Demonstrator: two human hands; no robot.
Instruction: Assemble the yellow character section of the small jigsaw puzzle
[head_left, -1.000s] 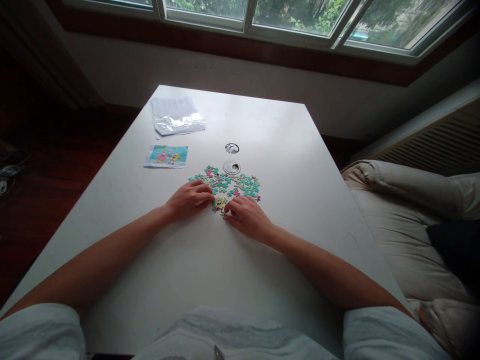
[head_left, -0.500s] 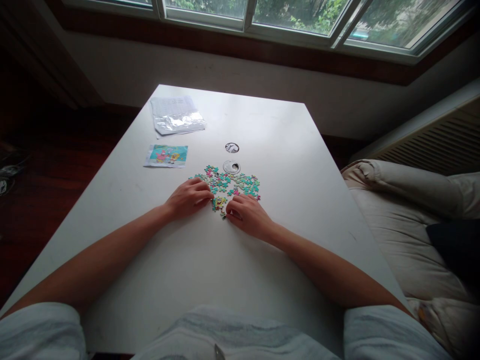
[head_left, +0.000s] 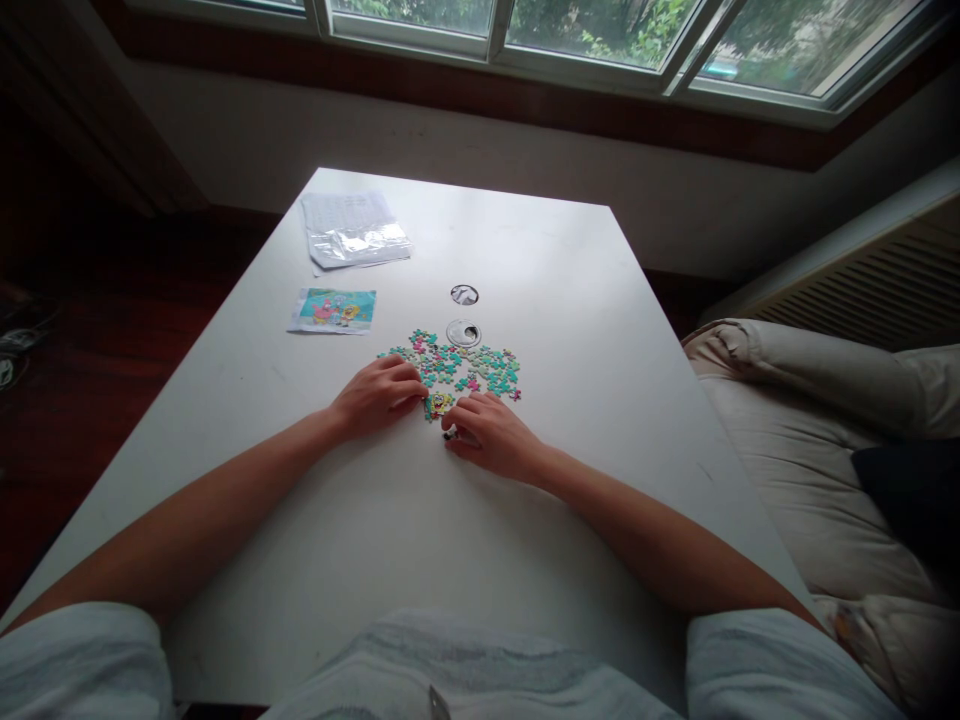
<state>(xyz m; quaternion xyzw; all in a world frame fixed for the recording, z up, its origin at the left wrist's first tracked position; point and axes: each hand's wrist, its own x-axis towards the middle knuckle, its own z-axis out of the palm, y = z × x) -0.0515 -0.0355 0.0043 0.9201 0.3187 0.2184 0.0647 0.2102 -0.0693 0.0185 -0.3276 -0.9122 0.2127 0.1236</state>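
Note:
A heap of small teal, pink and yellow jigsaw pieces (head_left: 465,368) lies on the white table (head_left: 525,260). My left hand (head_left: 375,395) rests at the heap's left edge, fingers curled with the tips pressing on a joined yellow cluster (head_left: 437,405). My right hand (head_left: 491,435) sits just right of that cluster, fingers curled and pinching a small piece at its fingertips by the cluster's lower edge.
A printed reference picture (head_left: 334,310) lies to the left. A clear plastic bag on paper (head_left: 352,232) is farther back. Two small round lids (head_left: 464,314) sit behind the heap. A cushioned seat (head_left: 825,420) stands right of the table.
My right hand's fingertips have shifted slightly down and left beside the yellow cluster. The left hand has stayed put.

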